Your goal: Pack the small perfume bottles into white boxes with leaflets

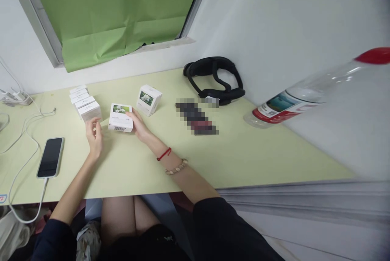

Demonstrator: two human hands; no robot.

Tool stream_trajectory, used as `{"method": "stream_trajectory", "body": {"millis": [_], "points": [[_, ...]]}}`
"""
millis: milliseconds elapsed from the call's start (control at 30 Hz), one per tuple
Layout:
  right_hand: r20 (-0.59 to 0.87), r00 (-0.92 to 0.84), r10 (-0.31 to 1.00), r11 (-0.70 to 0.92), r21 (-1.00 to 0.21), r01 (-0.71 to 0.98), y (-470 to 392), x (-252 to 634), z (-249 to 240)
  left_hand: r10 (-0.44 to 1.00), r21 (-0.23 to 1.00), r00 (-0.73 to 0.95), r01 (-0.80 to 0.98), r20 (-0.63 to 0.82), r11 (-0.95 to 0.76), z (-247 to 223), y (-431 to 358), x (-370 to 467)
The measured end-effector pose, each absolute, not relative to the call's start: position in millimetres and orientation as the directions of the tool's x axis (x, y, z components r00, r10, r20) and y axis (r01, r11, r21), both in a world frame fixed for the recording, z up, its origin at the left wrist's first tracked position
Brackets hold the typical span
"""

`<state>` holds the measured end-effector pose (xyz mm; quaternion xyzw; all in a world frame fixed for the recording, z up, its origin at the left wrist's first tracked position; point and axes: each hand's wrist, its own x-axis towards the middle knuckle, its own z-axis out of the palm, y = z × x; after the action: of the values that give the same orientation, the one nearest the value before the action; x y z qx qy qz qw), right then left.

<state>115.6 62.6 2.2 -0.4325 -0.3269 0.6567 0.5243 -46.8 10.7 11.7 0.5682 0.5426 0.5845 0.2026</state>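
Observation:
My right hand (137, 124) grips the right side of a small white box (120, 118) with a flower picture and a barcode, tilted above the table. To its left, my left hand (94, 135) has its fingers bent and partly apart, close to the front of a row of white boxes (89, 110); nothing shows between its fingers. Another white box with a flower picture (149, 100) stands on the table, just behind and right of the held one.
On the pale yellow table (137, 167) lie a phone (50, 157) on a white cable, a black headset (216, 78) and a blurred-out dark item (197, 118). A red-capped plastic bottle (283, 106) is at the right, and a power strip (15, 97) at the far left.

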Motion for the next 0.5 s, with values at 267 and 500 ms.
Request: {"method": "stream_trajectory", "body": {"millis": [267, 500], "points": [[-0.137, -0.074, 0.988, -0.154, -0.926, -0.345, 55.5, 125.6, 17.7, 0.893, 0.775, 0.13, 0.454, 0.43, -0.439, 12.0, 7.1, -41.1], [-0.018, -0.042, 0.999, -0.031, -0.938, -0.344, 53.2, 123.4, 17.5, 0.836, 0.668, 0.196, 0.521, 0.513, -0.532, 5.6, 9.1, -45.0]]}}
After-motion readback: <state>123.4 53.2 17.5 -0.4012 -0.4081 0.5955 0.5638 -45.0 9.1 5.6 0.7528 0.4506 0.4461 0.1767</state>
